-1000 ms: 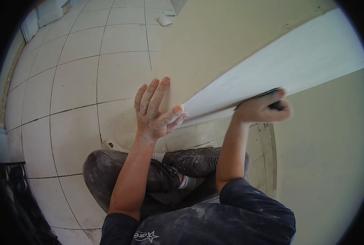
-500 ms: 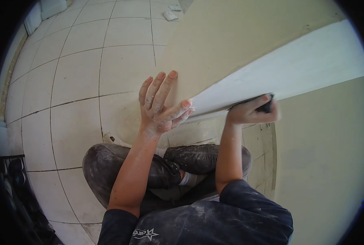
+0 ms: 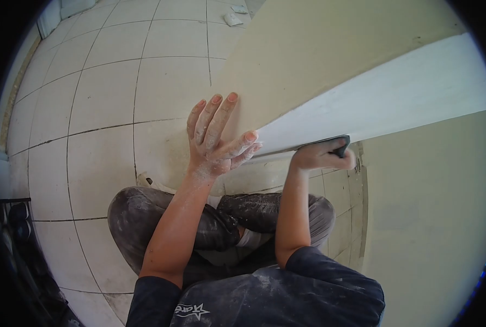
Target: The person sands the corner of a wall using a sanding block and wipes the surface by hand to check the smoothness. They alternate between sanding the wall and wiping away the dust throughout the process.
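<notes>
My left hand [image 3: 217,136], dusted with white powder, has its fingers spread against the beige wall face [image 3: 286,65] near the lower end of a white strip [image 3: 374,103]. My right hand [image 3: 324,155] is closed around a dark, flat sanding tool [image 3: 340,143] that lies along the strip's near edge. Most of the tool is hidden by my fingers.
Crossed legs in dusty dark trousers [image 3: 145,218] are below my hands on the tiled floor [image 3: 98,103]. Dark items sit on a rack [image 3: 19,218] at the left. Small white pieces [image 3: 233,19] lie near the top. Another beige wall [image 3: 428,207] stands at the right.
My right hand has moved left and slightly down along the strip's edge with the dark tool. My left hand has stayed almost in place.
</notes>
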`<act>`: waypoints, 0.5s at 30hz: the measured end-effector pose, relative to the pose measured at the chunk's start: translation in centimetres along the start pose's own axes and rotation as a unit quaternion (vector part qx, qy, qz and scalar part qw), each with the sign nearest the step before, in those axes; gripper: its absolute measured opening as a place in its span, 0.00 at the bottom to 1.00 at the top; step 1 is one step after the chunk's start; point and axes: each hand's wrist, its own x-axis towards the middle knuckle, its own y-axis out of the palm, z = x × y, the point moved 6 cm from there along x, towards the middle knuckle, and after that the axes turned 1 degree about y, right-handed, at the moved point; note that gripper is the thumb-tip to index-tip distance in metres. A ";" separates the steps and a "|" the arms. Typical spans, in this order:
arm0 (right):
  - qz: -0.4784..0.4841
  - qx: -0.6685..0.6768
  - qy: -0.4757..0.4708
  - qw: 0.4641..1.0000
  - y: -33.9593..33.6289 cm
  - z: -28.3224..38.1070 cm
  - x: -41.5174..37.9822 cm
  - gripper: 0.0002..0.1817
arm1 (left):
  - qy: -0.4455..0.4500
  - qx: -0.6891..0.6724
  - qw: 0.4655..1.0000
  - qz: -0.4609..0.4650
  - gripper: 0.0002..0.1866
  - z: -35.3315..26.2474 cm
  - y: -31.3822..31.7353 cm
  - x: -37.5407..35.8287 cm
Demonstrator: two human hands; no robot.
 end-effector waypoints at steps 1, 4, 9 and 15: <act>0.027 -0.004 0.024 0.999 0.3 -0.4 0.1 0.16 | 0.001 0.001 1.000 -0.002 0.27 0.0 0.1 0.0; 0.069 -0.003 0.076 0.995 1.3 1.6 3.4 0.14 | 0.007 -0.005 1.000 -0.006 0.26 0.3 0.4 0.0; 0.086 0.201 0.225 0.949 3.1 3.4 7.9 0.20 | 0.006 -0.002 1.000 -0.004 0.28 -0.1 0.2 -0.2; 0.121 0.049 0.128 0.983 -0.4 -2.5 -5.1 0.22 | 0.010 0.002 1.000 0.000 0.30 0.1 0.2 -0.3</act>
